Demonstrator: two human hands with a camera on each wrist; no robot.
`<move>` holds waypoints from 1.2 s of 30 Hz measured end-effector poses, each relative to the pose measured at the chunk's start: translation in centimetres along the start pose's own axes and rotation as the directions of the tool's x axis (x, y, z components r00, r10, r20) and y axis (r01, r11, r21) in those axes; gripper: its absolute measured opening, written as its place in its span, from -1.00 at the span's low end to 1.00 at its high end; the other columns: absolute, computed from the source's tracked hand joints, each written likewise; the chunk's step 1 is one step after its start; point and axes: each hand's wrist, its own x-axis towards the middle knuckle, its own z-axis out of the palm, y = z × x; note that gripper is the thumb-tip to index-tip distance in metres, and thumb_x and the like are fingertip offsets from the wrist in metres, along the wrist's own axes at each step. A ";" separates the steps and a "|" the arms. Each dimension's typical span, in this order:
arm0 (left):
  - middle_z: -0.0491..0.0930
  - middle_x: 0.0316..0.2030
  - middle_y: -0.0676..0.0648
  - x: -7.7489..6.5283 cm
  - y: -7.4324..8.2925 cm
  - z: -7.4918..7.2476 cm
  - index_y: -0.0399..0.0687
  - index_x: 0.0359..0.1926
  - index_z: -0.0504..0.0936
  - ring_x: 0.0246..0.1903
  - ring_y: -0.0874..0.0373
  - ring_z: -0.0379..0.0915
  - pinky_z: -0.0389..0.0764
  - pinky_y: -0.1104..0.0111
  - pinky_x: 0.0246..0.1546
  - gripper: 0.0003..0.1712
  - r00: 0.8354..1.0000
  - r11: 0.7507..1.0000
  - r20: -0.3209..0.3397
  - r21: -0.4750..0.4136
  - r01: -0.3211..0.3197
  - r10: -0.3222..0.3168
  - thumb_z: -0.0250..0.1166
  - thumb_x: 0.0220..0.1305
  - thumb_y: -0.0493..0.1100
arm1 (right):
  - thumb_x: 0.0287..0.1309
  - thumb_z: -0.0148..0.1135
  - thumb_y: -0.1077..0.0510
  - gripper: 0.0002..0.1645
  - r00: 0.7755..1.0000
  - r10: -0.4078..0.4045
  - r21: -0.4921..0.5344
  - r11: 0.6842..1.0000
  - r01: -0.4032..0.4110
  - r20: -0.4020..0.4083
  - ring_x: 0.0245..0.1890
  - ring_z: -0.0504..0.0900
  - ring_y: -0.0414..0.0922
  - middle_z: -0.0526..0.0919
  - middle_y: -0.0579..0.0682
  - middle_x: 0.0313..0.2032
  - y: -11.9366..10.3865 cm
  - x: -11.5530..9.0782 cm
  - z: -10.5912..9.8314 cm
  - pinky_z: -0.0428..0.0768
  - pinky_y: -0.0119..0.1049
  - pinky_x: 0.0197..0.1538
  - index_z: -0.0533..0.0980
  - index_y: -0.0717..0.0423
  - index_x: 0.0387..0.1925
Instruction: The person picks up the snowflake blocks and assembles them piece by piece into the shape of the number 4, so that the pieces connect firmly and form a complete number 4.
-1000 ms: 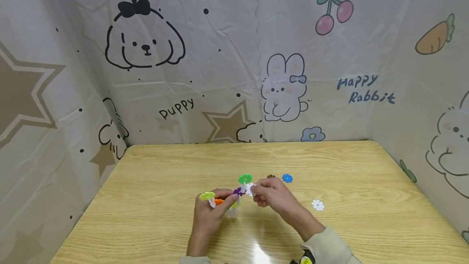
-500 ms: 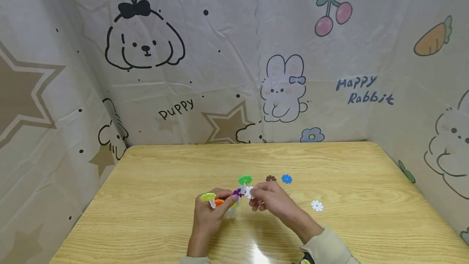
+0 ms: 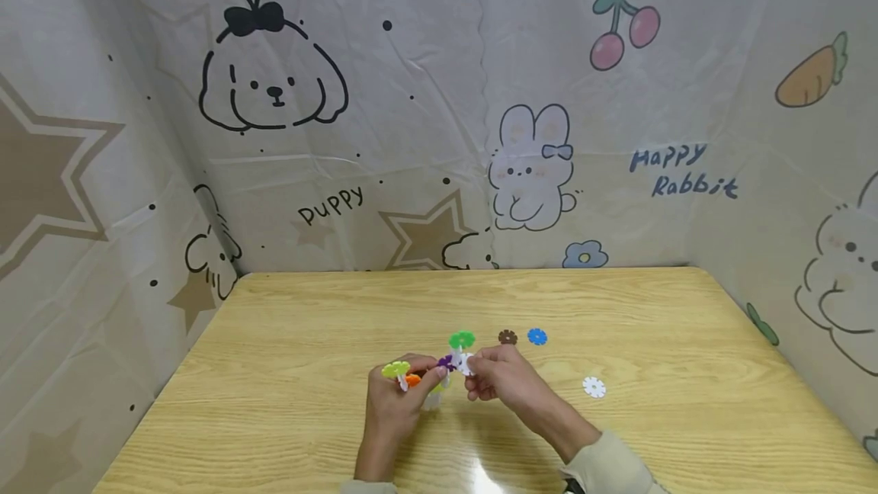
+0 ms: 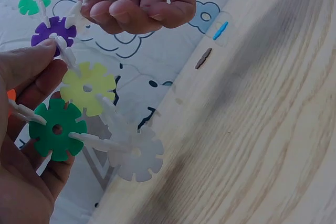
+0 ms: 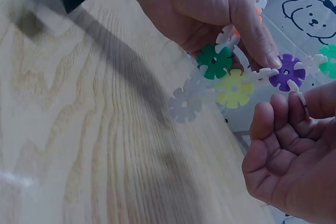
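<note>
My left hand point(image 3: 394, 406) holds a chain of interlocking snowflake discs, its thumb and fingers pinching at the purple disc point(image 5: 287, 73). The right hand point(image 3: 514, 383) pinches a white disc point(image 3: 466, 364), whose edge meets the purple one's rim; fingertips hide part of it. Joined into the chain are a dark green disc point(image 4: 56, 129), a yellow disc point(image 4: 88, 88) and a translucent disc point(image 4: 137, 153), linked by white ones. A bright green disc point(image 3: 462, 338) sticks up beyond the purple one. Over the left hand's back show an orange disc point(image 3: 412, 380) and a yellow-green disc point(image 3: 395, 369).
Loose on the wooden table point(image 3: 309, 319) lie a brown disc point(image 3: 507, 337) and a blue disc point(image 3: 538, 336) behind the right hand. Farther right lies a white snowflake disc point(image 3: 594, 387). A printed cloth point(image 3: 418, 97) encloses the table's back and sides.
The right hand has dropped slightly toward the body, uncovering more of the brown disc. Its white disc has shifted slightly closer to the purple one. The left hand keeps its hold.
</note>
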 end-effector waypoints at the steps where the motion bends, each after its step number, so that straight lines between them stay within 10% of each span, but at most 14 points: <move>1: 0.74 -0.39 -0.06 0.0 0.0 0.0 -0.17 -0.39 0.78 -0.40 0.14 0.64 0.62 0.43 -0.36 -0.91 1.000 1.000 -0.001 0.001 -0.003 0.003 0.51 0.07 -0.38 | 0.43 -0.01 0.21 -0.71 1.000 0.000 0.004 1.000 0.000 -0.003 -0.46 0.58 -0.14 0.59 0.04 -0.48 0.1 0.0 0.0 0.57 -0.25 -0.26 0.51 0.25 -0.41; 36: 0.74 -0.38 -0.05 0.3 0.4 -0.3 -0.17 -0.37 0.78 -0.37 0.12 0.63 0.62 0.41 -0.32 -0.92 0.999 0.999 -0.001 0.003 0.032 -0.032 0.52 0.08 -0.35 | 0.41 0.16 -0.10 -0.57 0.992 -0.033 -0.283 0.959 -0.002 -0.118 -0.37 0.63 -0.04 0.60 0.06 -0.39 0.2 -1.1 -3.3 0.59 -0.07 -0.23 0.55 0.22 -0.30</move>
